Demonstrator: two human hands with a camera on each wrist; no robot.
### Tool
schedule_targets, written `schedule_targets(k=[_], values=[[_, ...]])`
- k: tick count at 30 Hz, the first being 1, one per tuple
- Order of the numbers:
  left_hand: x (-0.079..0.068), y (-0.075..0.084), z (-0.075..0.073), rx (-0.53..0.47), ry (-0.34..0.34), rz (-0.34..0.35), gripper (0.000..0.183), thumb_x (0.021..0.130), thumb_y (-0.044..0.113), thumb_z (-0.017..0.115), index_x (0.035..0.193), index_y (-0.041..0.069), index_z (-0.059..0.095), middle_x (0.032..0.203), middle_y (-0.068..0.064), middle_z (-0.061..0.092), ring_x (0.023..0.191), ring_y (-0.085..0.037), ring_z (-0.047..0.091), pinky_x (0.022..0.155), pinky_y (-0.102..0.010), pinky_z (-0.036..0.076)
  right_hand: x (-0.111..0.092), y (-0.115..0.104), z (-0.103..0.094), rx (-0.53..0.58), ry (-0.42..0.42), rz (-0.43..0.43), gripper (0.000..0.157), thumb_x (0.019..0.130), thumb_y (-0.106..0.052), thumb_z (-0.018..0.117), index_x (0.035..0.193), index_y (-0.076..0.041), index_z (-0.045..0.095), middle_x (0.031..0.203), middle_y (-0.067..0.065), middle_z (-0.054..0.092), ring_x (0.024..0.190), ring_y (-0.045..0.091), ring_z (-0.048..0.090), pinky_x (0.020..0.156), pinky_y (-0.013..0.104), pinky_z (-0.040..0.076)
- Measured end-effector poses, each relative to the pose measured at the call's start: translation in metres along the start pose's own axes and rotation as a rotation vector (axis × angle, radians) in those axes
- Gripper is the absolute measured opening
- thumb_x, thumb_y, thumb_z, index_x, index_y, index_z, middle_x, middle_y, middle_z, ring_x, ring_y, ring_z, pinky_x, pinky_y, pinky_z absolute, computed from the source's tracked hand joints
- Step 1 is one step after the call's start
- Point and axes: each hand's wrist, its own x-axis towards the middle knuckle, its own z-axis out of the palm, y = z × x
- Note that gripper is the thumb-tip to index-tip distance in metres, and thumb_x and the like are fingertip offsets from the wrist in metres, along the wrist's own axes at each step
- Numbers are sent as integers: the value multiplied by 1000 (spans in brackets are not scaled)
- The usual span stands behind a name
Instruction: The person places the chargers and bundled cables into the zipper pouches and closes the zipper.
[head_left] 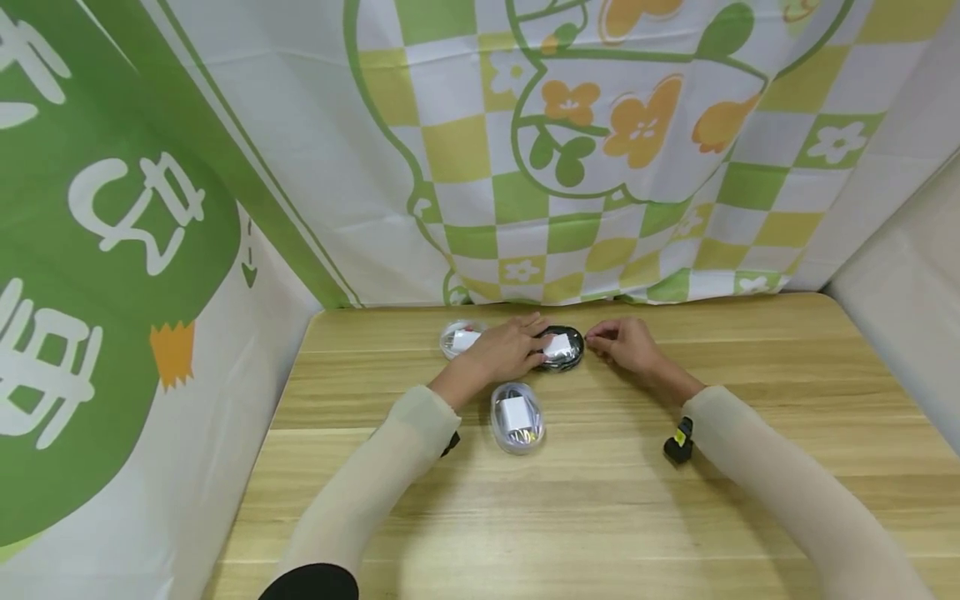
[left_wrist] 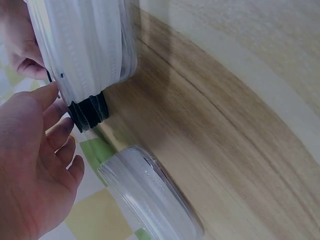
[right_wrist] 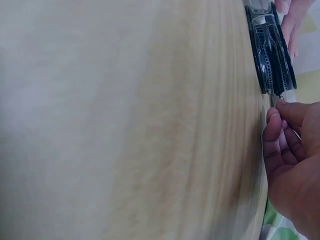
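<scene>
An oval black-edged zippered pouch (head_left: 573, 348) with a white label on top lies near the table's back edge. My left hand (head_left: 508, 348) holds its left end, thumb and fingers about it; in the left wrist view that hand (left_wrist: 35, 160) partly shows its palm. At the pouch's right end my right hand (head_left: 628, 344) pinches the small zipper pull (right_wrist: 281, 97) between thumb and forefinger. Dark zipper teeth (right_wrist: 270, 60) run along the pouch's side. The pull is mostly hidden by the fingertips in the head view.
One clear oval pouch (head_left: 517, 419) with a white label lies in front of my left hand. Another clear pouch (head_left: 459, 337) sits behind and left of it, partly covered by that hand. A patterned curtain (head_left: 465, 183) hangs at the wooden table's (head_left: 585, 517) back edge.
</scene>
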Motion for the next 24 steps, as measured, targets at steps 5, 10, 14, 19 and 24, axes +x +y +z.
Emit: schedule_targets(k=[5,10,14,19,24], values=[[-1,0,1,-4,5,-3,52,114,39,47,160,15,45,171,-10,34,162,-30,24,131,-42,23,9,3,-1,-11,-3,-13,12,98,-1,73,102,9,78,71,10,70,57,9,59,50,19,51],[-1,-2,1,9,5,-3,52,114,38,46,161,15,45,171,-11,35,161,-30,26,131,-44,25,11,4,-1,-36,-4,-5,14,98,-4,74,103,9,78,70,7,69,56,9,59,50,20,51],[2,-3,-1,21,17,12,53,114,37,48,161,14,44,170,-12,36,160,-30,26,131,-46,25,13,4,-1,-46,3,11,15,99,-5,74,104,8,78,70,7,70,56,8,59,51,20,51],[7,-3,-3,-11,28,44,58,114,36,49,166,16,34,173,-10,31,162,-26,23,132,-46,21,15,3,2,-47,20,16,14,98,-4,74,104,8,78,70,6,70,56,8,59,50,18,50],[13,-3,-5,-39,-5,70,55,115,34,47,166,17,35,173,-10,31,161,-31,23,132,-48,21,16,3,2,-38,16,10,14,98,-2,74,104,9,78,70,6,71,56,9,59,50,19,49]])
